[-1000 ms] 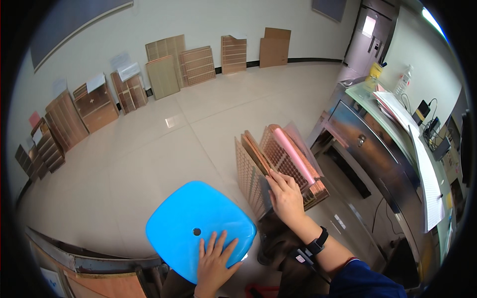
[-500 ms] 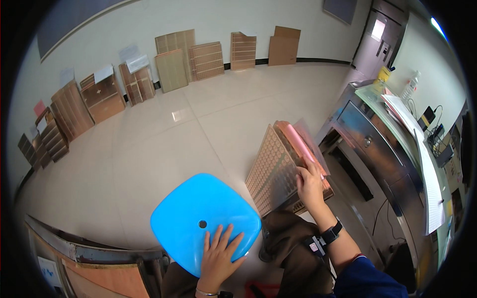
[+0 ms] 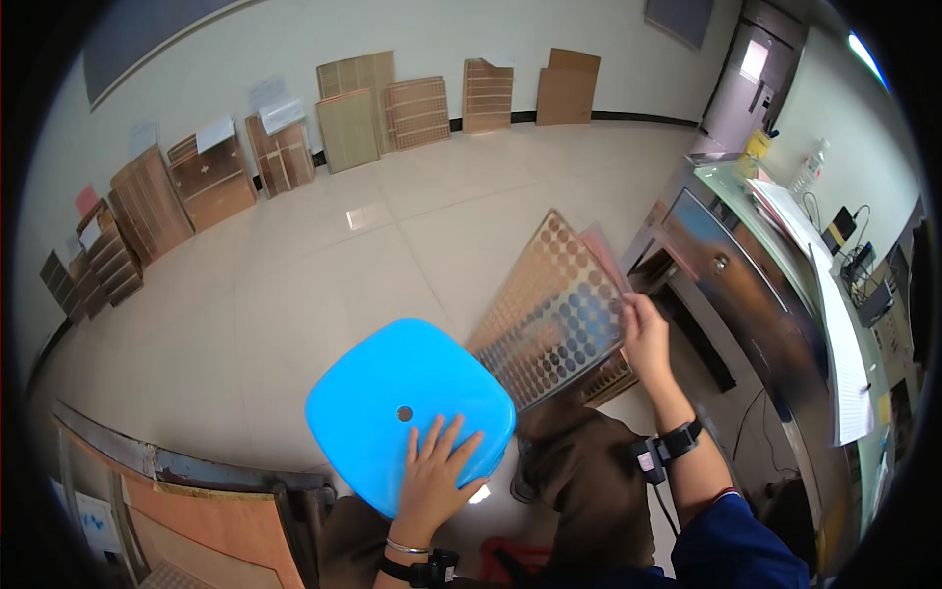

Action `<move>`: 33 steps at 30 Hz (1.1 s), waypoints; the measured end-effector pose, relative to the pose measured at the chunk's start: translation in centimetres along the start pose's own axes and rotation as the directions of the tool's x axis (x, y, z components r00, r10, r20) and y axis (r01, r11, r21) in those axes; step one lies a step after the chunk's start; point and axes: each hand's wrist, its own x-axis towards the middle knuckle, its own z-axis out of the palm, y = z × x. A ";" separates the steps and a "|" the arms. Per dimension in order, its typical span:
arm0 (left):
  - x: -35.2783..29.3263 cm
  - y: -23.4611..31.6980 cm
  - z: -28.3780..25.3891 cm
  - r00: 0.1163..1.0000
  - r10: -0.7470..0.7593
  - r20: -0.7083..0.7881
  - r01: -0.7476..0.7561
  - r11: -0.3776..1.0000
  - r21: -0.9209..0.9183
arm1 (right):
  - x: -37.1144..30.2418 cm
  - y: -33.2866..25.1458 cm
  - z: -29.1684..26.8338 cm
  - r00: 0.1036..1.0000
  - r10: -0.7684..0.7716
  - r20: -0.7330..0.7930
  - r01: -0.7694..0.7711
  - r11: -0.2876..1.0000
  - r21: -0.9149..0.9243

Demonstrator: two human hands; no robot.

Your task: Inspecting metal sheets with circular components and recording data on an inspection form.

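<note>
My left hand (image 3: 439,476) lies flat on a blue plastic stool (image 3: 373,393), fingers spread, below the round hole in its seat. To the right of the stool, my right hand (image 3: 648,339) is closed on the right edge of a thin copper-coloured panel (image 3: 559,324) covered with rows of round dots. This panel tilts toward me, its top corner pointing away. A pink sheet (image 3: 603,253) shows behind its upper right edge. Below my right hand, the edges of more copper-coloured panels (image 3: 610,381) show; the rest of them is hidden.
Several brown patterned panels (image 3: 353,128) lean along the far wall. A metal desk (image 3: 726,265) with a glass top stands at the right, holding papers (image 3: 839,344), a clear bottle (image 3: 809,169) and cables. A wooden-sided frame (image 3: 196,520) is at the lower left.
My right hand has moved slightly right and up, and the dotted panel now tilts with its face more toward me, covering most of the pink sheet. My left hand stays on the stool.
</note>
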 end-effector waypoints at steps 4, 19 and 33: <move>-0.1 0.2 0.0 1.000 -0.005 -0.009 0.005 1.000 -0.030 | 1.7 -2.2 -8.0 0.970 -0.168 -0.176 0.175 0.984 0.022; -5.7 3.4 -4.3 0.867 -0.421 -0.267 -0.332 -0.087 -0.939 | -5.0 -3.0 -15.0 0.915 0.341 0.216 -0.289 0.178 0.941; -12.8 6.0 -6.8 0.659 -0.690 -0.299 -0.524 -0.136 -0.841 | -8.9 -3.8 -11.2 0.838 0.294 0.460 -0.510 0.120 0.852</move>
